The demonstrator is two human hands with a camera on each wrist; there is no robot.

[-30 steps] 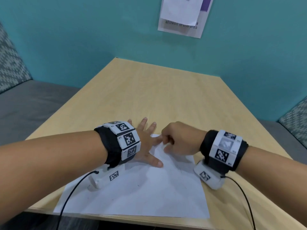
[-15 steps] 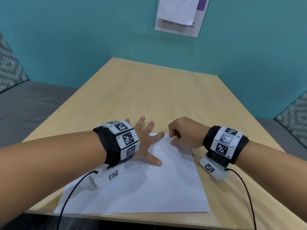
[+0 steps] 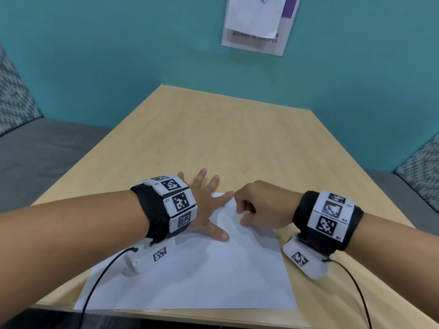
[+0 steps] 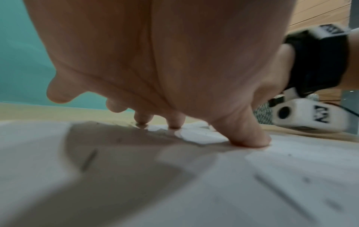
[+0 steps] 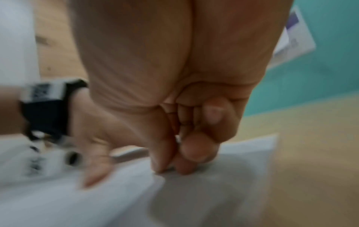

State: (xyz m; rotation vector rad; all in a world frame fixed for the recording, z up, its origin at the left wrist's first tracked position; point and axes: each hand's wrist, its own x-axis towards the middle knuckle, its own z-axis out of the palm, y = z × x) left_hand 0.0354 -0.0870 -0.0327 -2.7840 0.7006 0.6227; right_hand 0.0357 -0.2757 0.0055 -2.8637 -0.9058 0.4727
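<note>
My flat, spread left hand (image 3: 204,210) pins the thin white paper sheet (image 3: 213,276), likely limp and crease-prone, while my right hand (image 3: 261,205) pinches the edge just beside it.

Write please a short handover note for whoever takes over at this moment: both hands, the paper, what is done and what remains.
Left hand: flat, fingers spread, presses the far left part of the paper.
Right hand: fingers curled, with thumb and forefinger tips together on the paper near its far edge. The pictures do not show whether they pinch the sheet or some small thing.
Paper: lies on the wooden table, close to its near edge, with a few faint marks.
Done: the sheet is pinned down.
Left: probably the work under the right fingertips. I would hold the left hand down while the right works.
</note>
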